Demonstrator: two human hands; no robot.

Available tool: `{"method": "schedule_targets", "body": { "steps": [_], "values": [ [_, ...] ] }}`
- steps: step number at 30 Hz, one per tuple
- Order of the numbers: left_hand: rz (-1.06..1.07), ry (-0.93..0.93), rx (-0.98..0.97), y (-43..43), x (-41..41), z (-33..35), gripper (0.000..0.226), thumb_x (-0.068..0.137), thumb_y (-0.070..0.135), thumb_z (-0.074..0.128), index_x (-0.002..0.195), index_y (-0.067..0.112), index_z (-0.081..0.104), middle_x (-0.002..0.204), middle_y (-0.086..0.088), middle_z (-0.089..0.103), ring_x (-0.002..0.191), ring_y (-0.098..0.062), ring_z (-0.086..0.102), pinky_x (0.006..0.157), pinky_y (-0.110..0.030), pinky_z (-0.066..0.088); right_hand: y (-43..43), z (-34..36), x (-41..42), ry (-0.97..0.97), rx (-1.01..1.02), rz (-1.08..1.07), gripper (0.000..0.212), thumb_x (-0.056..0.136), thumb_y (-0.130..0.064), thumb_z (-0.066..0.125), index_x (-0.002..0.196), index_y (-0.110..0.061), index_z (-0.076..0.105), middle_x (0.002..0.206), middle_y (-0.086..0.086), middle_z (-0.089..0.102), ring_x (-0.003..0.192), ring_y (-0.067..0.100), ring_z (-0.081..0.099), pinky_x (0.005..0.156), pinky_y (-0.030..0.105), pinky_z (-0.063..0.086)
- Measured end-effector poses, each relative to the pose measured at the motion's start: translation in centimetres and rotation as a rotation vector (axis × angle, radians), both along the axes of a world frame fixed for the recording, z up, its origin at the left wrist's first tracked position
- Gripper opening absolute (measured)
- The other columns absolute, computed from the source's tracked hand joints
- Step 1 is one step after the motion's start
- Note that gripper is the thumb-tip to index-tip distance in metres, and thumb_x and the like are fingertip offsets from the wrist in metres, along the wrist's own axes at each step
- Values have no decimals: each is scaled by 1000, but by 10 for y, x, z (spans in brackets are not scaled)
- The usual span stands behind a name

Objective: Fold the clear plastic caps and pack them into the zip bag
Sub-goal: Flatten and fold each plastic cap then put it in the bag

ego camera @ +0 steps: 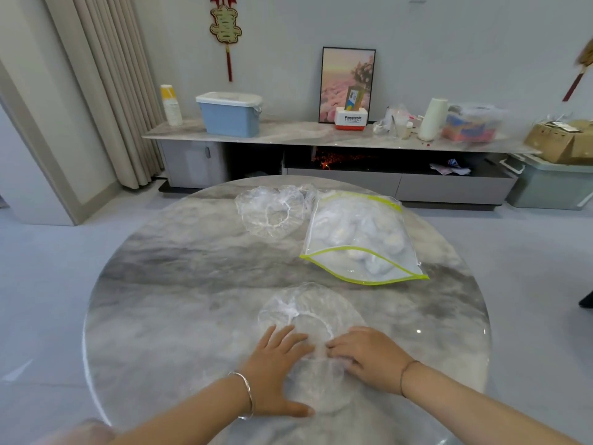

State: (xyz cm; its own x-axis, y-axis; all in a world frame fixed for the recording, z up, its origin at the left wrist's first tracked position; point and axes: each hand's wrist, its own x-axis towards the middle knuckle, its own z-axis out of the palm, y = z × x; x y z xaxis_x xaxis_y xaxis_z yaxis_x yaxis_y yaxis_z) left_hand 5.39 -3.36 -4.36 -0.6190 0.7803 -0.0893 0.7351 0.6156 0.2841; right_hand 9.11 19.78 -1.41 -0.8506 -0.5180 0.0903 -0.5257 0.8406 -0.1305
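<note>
So we're on the flatten-and-fold bit with one cap [309, 303]. It lies on the table [154, 284] right under both sets of fingers, and its far half bulges out past the fingertips. Our left hand [276, 370] is flat on it, fingers [284, 335] straight and a bit spread, thumb stuck out on the near side. Our right hand [369, 358] is bunched up, fingers [335, 346] curled, with the tips nearly touching the left index finger. Honestly we can't tell if it's pinching film or just pressing down, because the thumb's hidden.

Tips, as we see it: this film looks slippery and traps air, so the flat left palm should do the anchoring while the right does the folding. Push the air out toward the elastic [321, 321], which sits just beyond the fingertips, otherwise the thing will likely puff up again. Bring the far half toward the palms, then crease with flat fingers rather than nails, since thin plastic probably tears.

We want a small tight packet. The bag [356, 239], well beyond the fingertips and off to the right, looks pretty full of folded ones already. Its mouth gapes toward our right hand, which is handy. It's probably a one-handed slide in if the other hand pins the lip.

At least one spare cap [269, 216] waits far past the left fingers, just beside the bag, so we're not done.
</note>
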Motion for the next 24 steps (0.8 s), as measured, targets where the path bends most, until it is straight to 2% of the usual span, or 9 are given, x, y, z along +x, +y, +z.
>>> {"method": "schedule_targets", "body": {
  "steps": [2, 4, 7, 9, 11, 16, 19, 21, 24],
  "values": [
    [-4, 143, 80, 0, 4, -1, 81, 69, 76, 45, 137, 32, 37, 138, 17, 39, 136, -5, 24, 118, -36, 15, 0, -1, 5, -183, -246, -186, 22, 88, -35, 47, 82, -32, 67, 86, -13, 68, 82, 9, 61, 78, 28, 49],
    [87, 131, 245, -1, 7, -3, 50, 75, 60, 46, 115, 32, 57, 111, 16, 62, 108, -2, 55, 99, -23, 42, -3, -1, 8, -341, -572, -347, 22, 90, -29, 54, 69, -29, 61, 70, -12, 63, 74, 8, 61, 79, 32, 52],
    [249, -111, 388, -3, 6, 4, 43, 85, 57, 37, 85, 27, 67, 83, 12, 67, 80, -4, 58, 79, -25, 46, -5, -1, 5, -445, -854, -470, 5, 84, -23, 70, 83, -20, 67, 76, -13, 68, 77, -2, 63, 83, 27, 52],
    [356, -251, 491, -5, 2, 8, 33, 93, 46, 44, 73, 30, 64, 66, 15, 60, 64, -3, 52, 66, -20, 42, -1, -4, 2, -516, -899, -480, 33, 71, -36, 80, 95, -19, 66, 94, -7, 71, 90, 0, 65, 86, 21, 49],
    [437, -299, 541, -8, -4, 9, 28, 96, 27, 50, 73, 29, 66, 60, 11, 55, 56, -3, 45, 59, -17, 35, 1, -10, -1, -539, -876, -481, 45, 64, -45, 81, 94, -16, 64, 95, 0, 69, 88, 6, 64, 83, 22, 49],
    [567, -386, 540, -11, -15, 0, 26, 89, 10, 57, 81, 34, 61, 65, 11, 63, 54, 3, 52, 58, -9, 41, -3, -18, -11, -432, -955, -643, 24, 81, -22, 73, 75, -7, 55, 53, -5, 50, 49, 6, 47, 54, 25, 45],
    [622, -347, 536, -11, -21, 1, 23, 86, 9, 59, 96, 29, 58, 75, 8, 60, 54, 3, 50, 60, -8, 39, -7, -18, -14, -418, -943, -703, 20, 82, -20, 72, 80, -13, 53, 54, -3, 52, 40, 8, 45, 42, 21, 40],
    [616, -281, 465, -13, -23, 3, 32, 86, 12, 60, 114, 25, 55, 90, 8, 59, 57, -1, 51, 62, -10, 39, -9, -21, -15, -390, -848, -732, 21, 82, -25, 72, 84, -19, 51, 56, -7, 53, 44, 5, 45, 49, 23, 40],
    [540, 0, 334, -14, -25, 1, 54, 90, 25, 55, 140, 20, 35, 129, 3, 47, 104, -16, 55, 89, -22, 42, -9, -23, -12, -79, -501, -685, 23, 86, -33, 63, 103, -24, 51, 90, -11, 57, 79, 8, 55, 69, 24, 42]
  ]
}}
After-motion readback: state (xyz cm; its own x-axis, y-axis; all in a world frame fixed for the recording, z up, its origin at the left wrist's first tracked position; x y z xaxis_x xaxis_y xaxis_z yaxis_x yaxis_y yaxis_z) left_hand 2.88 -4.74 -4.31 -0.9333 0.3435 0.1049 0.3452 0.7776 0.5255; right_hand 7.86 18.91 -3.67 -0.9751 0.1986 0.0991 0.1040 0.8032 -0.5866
